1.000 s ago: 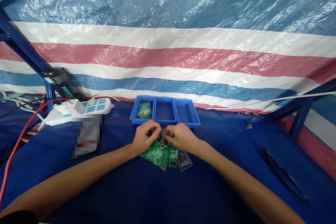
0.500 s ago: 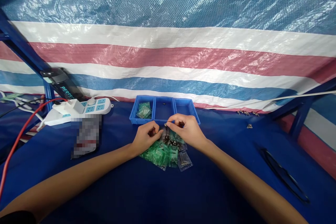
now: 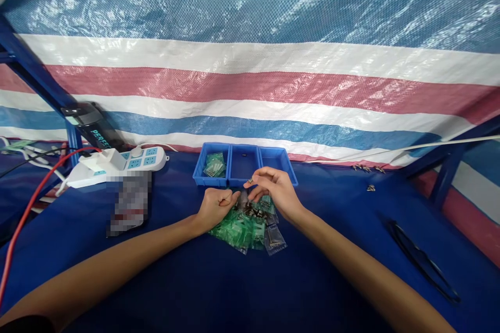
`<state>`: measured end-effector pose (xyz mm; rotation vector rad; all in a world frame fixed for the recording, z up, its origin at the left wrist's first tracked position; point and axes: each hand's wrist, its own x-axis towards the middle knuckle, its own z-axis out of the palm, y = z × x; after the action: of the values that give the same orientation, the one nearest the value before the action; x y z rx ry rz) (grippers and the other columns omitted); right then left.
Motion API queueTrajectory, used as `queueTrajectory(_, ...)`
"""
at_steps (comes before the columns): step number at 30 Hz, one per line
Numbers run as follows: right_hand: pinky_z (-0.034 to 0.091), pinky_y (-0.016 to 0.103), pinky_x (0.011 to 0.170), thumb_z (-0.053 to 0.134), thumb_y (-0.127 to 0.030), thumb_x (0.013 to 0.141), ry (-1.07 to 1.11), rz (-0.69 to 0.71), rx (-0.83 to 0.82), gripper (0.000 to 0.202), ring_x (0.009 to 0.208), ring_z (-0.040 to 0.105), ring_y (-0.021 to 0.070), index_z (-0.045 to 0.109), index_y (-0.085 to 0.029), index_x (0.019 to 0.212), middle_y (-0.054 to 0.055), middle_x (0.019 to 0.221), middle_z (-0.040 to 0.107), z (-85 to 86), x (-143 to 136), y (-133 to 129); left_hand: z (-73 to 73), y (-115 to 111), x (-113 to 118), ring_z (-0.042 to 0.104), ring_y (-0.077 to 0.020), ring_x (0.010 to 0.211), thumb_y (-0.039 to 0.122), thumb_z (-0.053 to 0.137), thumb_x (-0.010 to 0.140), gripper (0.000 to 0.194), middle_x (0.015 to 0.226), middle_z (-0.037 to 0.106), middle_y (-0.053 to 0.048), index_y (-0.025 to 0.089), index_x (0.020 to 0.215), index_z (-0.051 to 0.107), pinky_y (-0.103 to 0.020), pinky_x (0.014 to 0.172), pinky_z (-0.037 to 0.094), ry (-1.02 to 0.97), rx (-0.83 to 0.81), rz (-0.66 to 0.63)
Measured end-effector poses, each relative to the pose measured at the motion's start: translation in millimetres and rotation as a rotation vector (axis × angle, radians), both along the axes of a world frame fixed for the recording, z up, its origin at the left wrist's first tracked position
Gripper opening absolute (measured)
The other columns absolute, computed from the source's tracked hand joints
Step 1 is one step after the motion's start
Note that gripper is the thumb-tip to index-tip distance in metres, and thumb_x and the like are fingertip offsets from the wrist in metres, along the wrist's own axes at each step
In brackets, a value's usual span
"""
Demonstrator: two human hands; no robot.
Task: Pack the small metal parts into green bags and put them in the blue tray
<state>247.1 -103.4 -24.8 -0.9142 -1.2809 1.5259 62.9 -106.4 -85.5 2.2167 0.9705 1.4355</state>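
My right hand [image 3: 275,190] pinches a small metallic piece [image 3: 250,181] between thumb and fingertips, just in front of the blue three-part tray [image 3: 229,182]. My left hand [image 3: 215,208] is closed at the left edge of a pile of small plastic bags; what it holds, if anything, is hidden. Green bags [image 3: 236,231] make up the front and left of the pile, with dark small parts [image 3: 255,212] near its middle. One clear bag [image 3: 274,239] lies at the right. The tray's left compartment holds bagged pieces [image 3: 214,165]; a tiny dark part [image 3: 244,155] lies in the middle one.
At the left are a white power strip [image 3: 146,161], a blurred dark flat object [image 3: 130,205], a black bottle [image 3: 96,127] and a red cable [image 3: 23,218]. Small metal parts [image 3: 371,188] and black glasses [image 3: 424,260] lie at the right. A striped sheet [image 3: 250,83] hangs behind.
My right hand has turned and lifted slightly, so the small metallic piece now shows at its fingertips. My left hand has shifted slightly down and left, with its fingers curled tighter.
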Motion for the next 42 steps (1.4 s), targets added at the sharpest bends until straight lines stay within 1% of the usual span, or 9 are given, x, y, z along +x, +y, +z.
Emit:
queueTrajectory(3, 0.053, 0.025, 0.05, 0.066, -0.034, 0.077, 0.094, -0.031, -0.038, 0.021, 0.054, 0.066, 0.0157, 0.057, -0.015, 0.078, 0.006, 0.076, 0.069, -11.2, -3.8, 2.0, 1.1, 0.0, 0.6, 0.015, -0.0034, 0.043, 0.018, 0.059, 0.082, 0.053, 0.049, 0.014, 0.007, 0.016, 0.056, 0.014, -0.021, 0.042, 0.016, 0.004, 0.013, 0.0)
queueTrajectory(6, 0.052, 0.024, 0.047, 0.067, -0.034, 0.076, 0.113, -0.077, 0.057, 0.02, 0.051, 0.063, 0.0134, 0.058, -0.015, 0.078, 0.005, 0.077, 0.069, -23.0, -7.3, 1.0, 2.8, -0.7, 0.6, 0.016, -0.004, 0.043, 0.019, 0.059, 0.083, 0.052, 0.049, 0.015, 0.007, 0.016, 0.055, 0.015, -0.021, 0.042, 0.017, 0.003, 0.004, 0.006)
queueTrajectory(11, 0.051, 0.025, 0.048, 0.067, -0.031, 0.077, -0.085, -0.2, 0.34, 0.017, 0.052, 0.061, 0.0122, 0.06, -0.018, 0.085, 0.004, 0.082, 0.068, -40.3, -9.6, -5.8, 4.6, -2.4, -0.8, 0.021, -0.0046, 0.044, 0.022, 0.057, 0.085, 0.048, 0.05, 0.02, 0.007, 0.016, 0.053, 0.021, -0.02, 0.044, 0.022, -0.003, -0.074, 0.006)
queueTrajectory(14, 0.052, 0.026, 0.052, 0.065, -0.029, 0.08, -0.226, -0.259, 0.487, 0.016, 0.052, 0.06, 0.0127, 0.06, -0.019, 0.093, 0.002, 0.072, 0.066, -48.9, -8.4, -8.1, 7.3, -3.1, -0.9, 0.026, -0.0052, 0.045, 0.024, 0.057, 0.085, 0.043, 0.051, 0.027, 0.006, 0.016, 0.054, 0.029, -0.02, 0.046, 0.025, -0.016, -0.085, 0.018)
queueTrajectory(17, 0.052, 0.026, 0.055, 0.064, -0.024, 0.081, -0.316, -0.302, 0.621, 0.018, 0.052, 0.059, 0.0125, 0.06, -0.019, 0.098, -0.001, 0.065, 0.062, -55.0, -6.7, -8.3, 12.0, -3.8, -0.6, 0.033, -0.0063, 0.049, 0.023, 0.056, 0.086, 0.034, 0.057, 0.036, 0.005, 0.016, 0.059, 0.038, -0.02, 0.049, 0.029, -0.023, -0.091, 0.007)
queueTrajectory(20, 0.052, 0.026, 0.057, 0.064, -0.023, 0.081, -0.369, -0.33, 0.698, 0.019, 0.053, 0.058, 0.0113, 0.059, -0.02, 0.099, 0.001, 0.073, 0.064, -58.5, -6.1, -8.3, 15.8, -3.9, -0.8, 0.037, -0.0066, 0.051, 0.021, 0.056, 0.086, 0.021, 0.068, 0.046, 0.002, 0.016, 0.068, 0.048, -0.021, 0.051, 0.033, -0.04, -0.099, -0.032)
queueTrajectory(23, 0.052, 0.025, 0.057, 0.064, -0.026, 0.082, -0.396, -0.332, 0.718, 0.021, 0.053, 0.058, 0.0103, 0.058, -0.02, 0.101, 0.003, 0.083, 0.067, -60.8, -6.7, -8.8, 16.8, -3.4, -1.4, 0.041, -0.0072, 0.054, 0.02, 0.057, 0.086, 0.011, 0.073, 0.05, 0.0, 0.016, 0.076, 0.053, -0.022, 0.054, 0.036, -0.042, -0.09, -0.045)
queueTrajectory(28, 0.052, 0.025, 0.056, 0.062, -0.029, 0.084, -0.395, -0.326, 0.698, 0.022, 0.053, 0.059, 0.01, 0.057, -0.02, 0.102, 0.006, 0.095, 0.067, -63.2, -8.0, -9.3, 16.3, -2.8, -1.3, 0.053, -0.015, 0.071, 0.02, 0.057, 0.085, 0.004, 0.059, 0.043, 0.002, 0.017, 0.083, 0.057, -0.024, 0.06, 0.041, -0.036, -0.051, -0.025)
queueTrajectory(42, 0.052, 0.026, 0.057, 0.06, -0.031, 0.085, -0.454, -0.324, 0.689, 0.016, 0.055, 0.06, 0.0123, 0.059, -0.019, 0.095, 0.004, 0.083, 0.067, -65.5, -8.6, -11.5, 17.0, -3.2, -1.5, 0.047, -0.0081, 0.057, 0.026, 0.057, 0.086, 0.01, 0.082, 0.058, -0.003, 0.017, 0.085, 0.062, -0.021, 0.053, 0.041, -0.031, -0.092, -0.007)
